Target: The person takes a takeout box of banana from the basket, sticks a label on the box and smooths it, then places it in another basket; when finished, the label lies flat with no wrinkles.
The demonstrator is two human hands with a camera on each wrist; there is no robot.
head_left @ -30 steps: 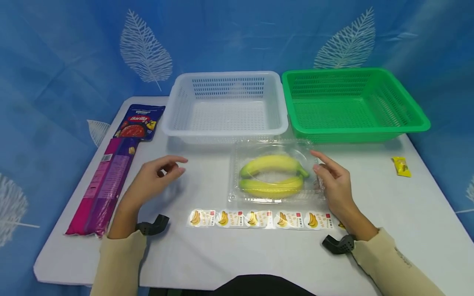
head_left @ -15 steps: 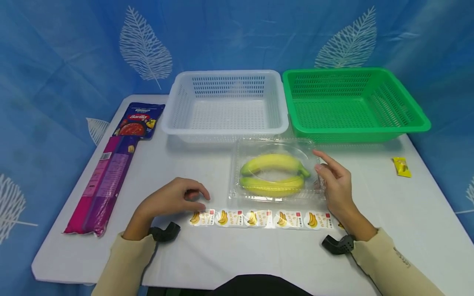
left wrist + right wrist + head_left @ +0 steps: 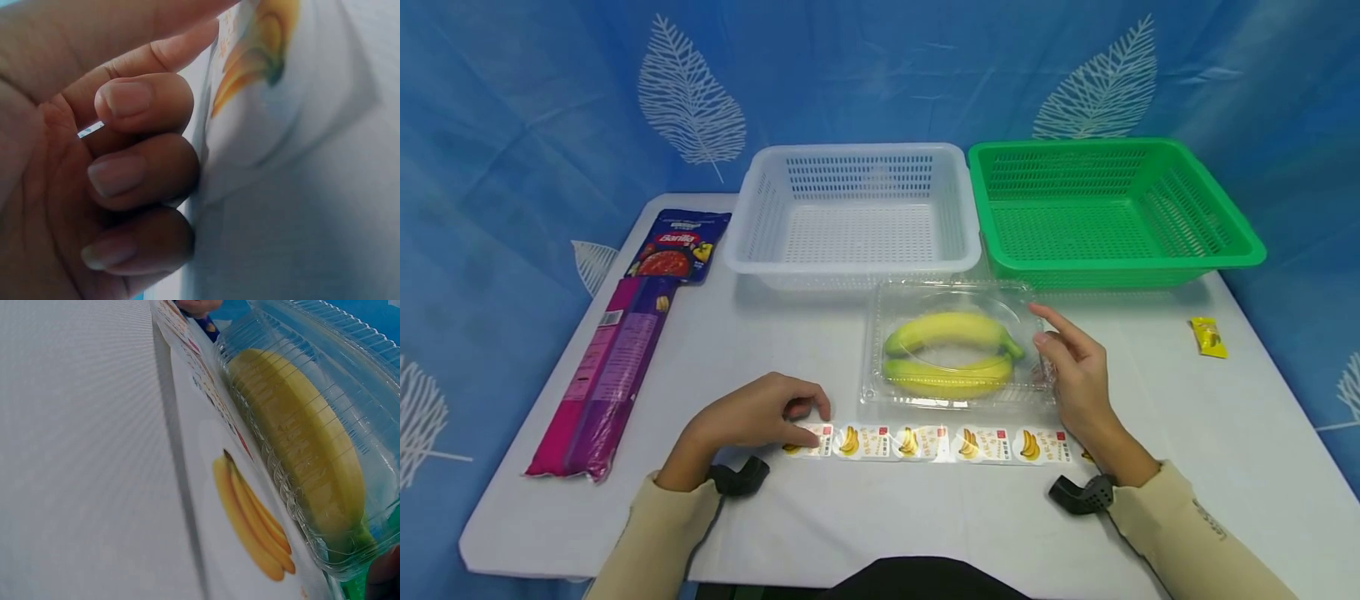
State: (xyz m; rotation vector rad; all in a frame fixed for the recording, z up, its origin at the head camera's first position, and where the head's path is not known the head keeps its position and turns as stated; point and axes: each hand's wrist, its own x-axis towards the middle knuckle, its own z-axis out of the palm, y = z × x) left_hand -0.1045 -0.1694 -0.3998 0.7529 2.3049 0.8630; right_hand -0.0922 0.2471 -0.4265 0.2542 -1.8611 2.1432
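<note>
A strip of banana labels (image 3: 917, 444) lies flat along the table's front part, its right end partly hidden by the right wrist. At its left end is my left hand (image 3: 756, 412), thumb on the first label and index finger just behind it. The left wrist view shows the other fingers curled beside the label (image 3: 250, 125). Behind the strip sits a clear plastic clamshell box (image 3: 876, 392), lid down, with two bananas (image 3: 951, 329) inside. My right hand (image 3: 1081, 375) rests at the box's right side, index finger and thumb extended against it. In the right wrist view a banana (image 3: 300, 444) shows through the plastic.
A white basket (image 3: 853, 268) and a green basket (image 3: 1127, 271) stand along the back. On the left lie a blue Barilla pouch (image 3: 673, 250) and a long pink-purple packet (image 3: 606, 379). A small yellow packet (image 3: 1208, 337) is at the right.
My left hand has moved rightward and toward the table's front, from above the table down to the first label. The right hand, box and bananas stay where they were.
</note>
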